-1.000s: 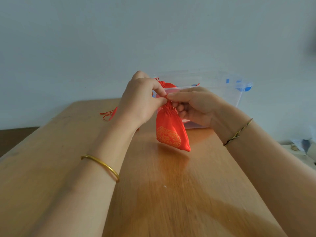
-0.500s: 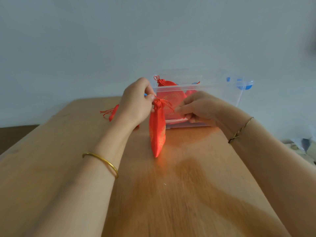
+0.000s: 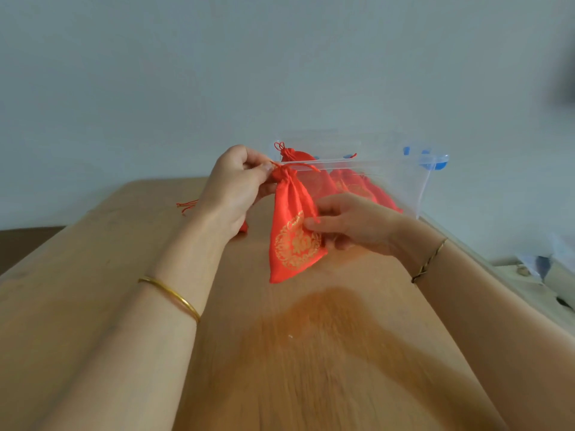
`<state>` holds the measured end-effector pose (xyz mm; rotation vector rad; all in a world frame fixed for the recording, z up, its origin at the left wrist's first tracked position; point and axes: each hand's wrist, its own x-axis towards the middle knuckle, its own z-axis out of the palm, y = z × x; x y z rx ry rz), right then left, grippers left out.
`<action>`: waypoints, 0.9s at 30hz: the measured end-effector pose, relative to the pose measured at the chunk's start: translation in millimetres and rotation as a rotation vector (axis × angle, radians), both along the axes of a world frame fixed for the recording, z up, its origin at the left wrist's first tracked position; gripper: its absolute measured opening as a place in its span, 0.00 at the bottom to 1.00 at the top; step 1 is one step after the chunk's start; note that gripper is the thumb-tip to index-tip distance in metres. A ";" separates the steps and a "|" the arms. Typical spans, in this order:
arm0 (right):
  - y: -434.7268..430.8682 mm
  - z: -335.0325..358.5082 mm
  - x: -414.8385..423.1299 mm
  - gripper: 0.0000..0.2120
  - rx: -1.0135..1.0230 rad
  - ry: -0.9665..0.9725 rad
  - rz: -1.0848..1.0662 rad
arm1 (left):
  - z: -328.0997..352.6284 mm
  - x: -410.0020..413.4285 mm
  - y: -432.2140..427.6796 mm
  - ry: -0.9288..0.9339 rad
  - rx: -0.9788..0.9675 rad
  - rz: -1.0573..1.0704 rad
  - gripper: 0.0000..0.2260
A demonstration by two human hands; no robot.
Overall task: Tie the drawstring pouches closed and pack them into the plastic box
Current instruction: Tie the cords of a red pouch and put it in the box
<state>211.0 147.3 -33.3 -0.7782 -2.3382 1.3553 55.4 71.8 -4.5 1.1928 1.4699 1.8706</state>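
Observation:
A red drawstring pouch (image 3: 291,225) with a gold round pattern hangs above the wooden table (image 3: 93,306), its neck gathered tight. My left hand (image 3: 238,188) pinches the neck and cord at the top. My right hand (image 3: 348,225) pinches the pouch's right edge at mid-height. Behind them stands the clear plastic box (image 3: 404,175) with blue latches, and red pouches (image 3: 351,185) lie inside it. One more red pouch (image 3: 244,227) lies on the table, mostly hidden behind my left hand, with its red cord ends (image 3: 186,206) showing to the left.
A pale wall rises right behind the table's far edge. Off the table's right side lies a lower surface with small clutter (image 3: 538,265). The table's left edge drops to a dark floor (image 3: 28,241).
The pouch has turned from edge-on to showing its gold-patterned face. My right hand has dropped from the cord near the neck to the pouch's side. My left hand still holds the neck.

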 end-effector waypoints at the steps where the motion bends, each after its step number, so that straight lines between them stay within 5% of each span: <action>1: -0.7 -1.1 2.8 0.10 0.004 0.022 -0.020 | -1.4 1.1 0.7 -0.024 0.001 -0.011 0.10; 3: 3.0 4.4 12.2 0.13 0.018 0.063 -0.081 | -1.2 2.6 4.4 -0.067 -0.002 -0.029 0.08; 8: 32.7 47.6 27.1 0.04 -0.047 0.252 -0.242 | 4.1 -14.9 19.7 -0.075 -0.023 0.167 0.08; 13: 69.7 97.8 19.5 0.05 0.114 0.154 -0.545 | -11.2 -33.7 34.7 0.036 -0.115 0.400 0.09; 17: 96.1 103.0 8.7 0.17 0.485 -0.187 -0.653 | -40.5 -52.8 40.2 0.328 -0.355 0.535 0.13; 20: 100.9 94.1 8.0 0.13 0.615 -0.323 -0.709 | -63.7 -62.0 37.0 0.683 -0.589 0.517 0.15; 23: 95.9 87.0 7.0 0.06 0.642 -0.200 -0.763 | -81.7 -74.4 35.0 0.969 -0.805 0.434 0.15; 27: 59.5 76.9 6.3 0.13 0.651 0.099 -0.715 | -86.5 -75.7 29.0 1.077 -0.934 0.452 0.19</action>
